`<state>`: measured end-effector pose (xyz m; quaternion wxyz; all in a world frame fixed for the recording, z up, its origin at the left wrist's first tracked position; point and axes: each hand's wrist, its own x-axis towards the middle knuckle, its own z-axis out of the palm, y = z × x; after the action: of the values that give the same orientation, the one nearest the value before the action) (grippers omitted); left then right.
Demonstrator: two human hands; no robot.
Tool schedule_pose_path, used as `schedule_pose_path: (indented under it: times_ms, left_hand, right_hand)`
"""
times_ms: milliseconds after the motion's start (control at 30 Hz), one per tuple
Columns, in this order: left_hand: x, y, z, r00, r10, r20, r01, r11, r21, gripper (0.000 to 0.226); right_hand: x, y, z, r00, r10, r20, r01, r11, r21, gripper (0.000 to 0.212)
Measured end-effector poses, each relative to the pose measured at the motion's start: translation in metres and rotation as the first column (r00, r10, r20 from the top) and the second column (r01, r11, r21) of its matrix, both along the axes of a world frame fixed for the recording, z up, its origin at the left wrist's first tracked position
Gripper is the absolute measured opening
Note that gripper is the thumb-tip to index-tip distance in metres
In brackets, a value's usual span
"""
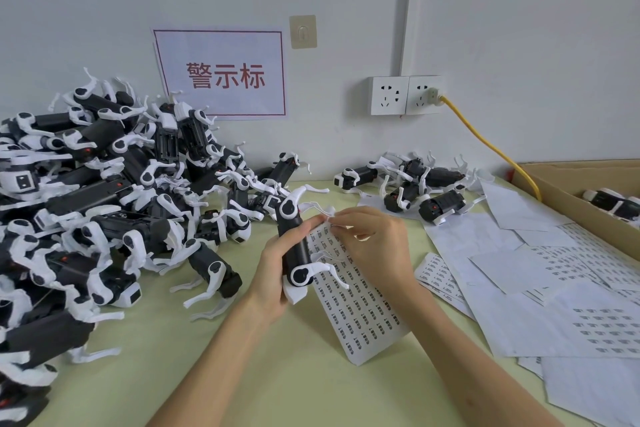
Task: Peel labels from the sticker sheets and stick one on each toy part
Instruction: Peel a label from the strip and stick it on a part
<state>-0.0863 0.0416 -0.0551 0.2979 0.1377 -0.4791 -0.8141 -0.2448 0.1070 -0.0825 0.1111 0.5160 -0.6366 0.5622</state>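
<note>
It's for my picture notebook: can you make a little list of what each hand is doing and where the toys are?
Left hand: grips black-and-white plastic toy part
Right hand: pinches top edge of white printed sticker sheet
Table's left: big pile of toy parts
Back right: small group of toy parts
Far right: brown cardboard box, loose sticker sheets
</note>
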Motion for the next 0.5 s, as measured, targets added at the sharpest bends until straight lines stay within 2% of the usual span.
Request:
schedule_pose_path:
  times_ms: [133, 300, 500]
  left_hand:
    - [-0.0016, 0.0008, -0.0011, 1.0, 0.027, 0.01, -0.027, 0.999, -0.018, 0.034]
    - [-0.0026, -0.0031, -0.0038, 1.0, -0.007, -0.006, 0.007, 1.0, -0.02, 0.037]
    - [-0.0037, -0.0065, -0.0074, 1.0, 0.006, -0.001, -0.006, 0.999, -0.05, 0.04]
  right_hand:
    - [0.0006, 0.0016, 0.0021, 1.0, 0.003, 0.007, -0.003, 1.0, 0.027, 0.019]
    - [0.0035, 0.0037, 0.0053, 0.993, 0.01, 0.114, -0.023, 0.993, 0.112, 0.017]
    - [0.0069, 0.0044, 0.0074, 0.993, 0.012, 0.119, -0.027, 0.992, 0.125, 0.022]
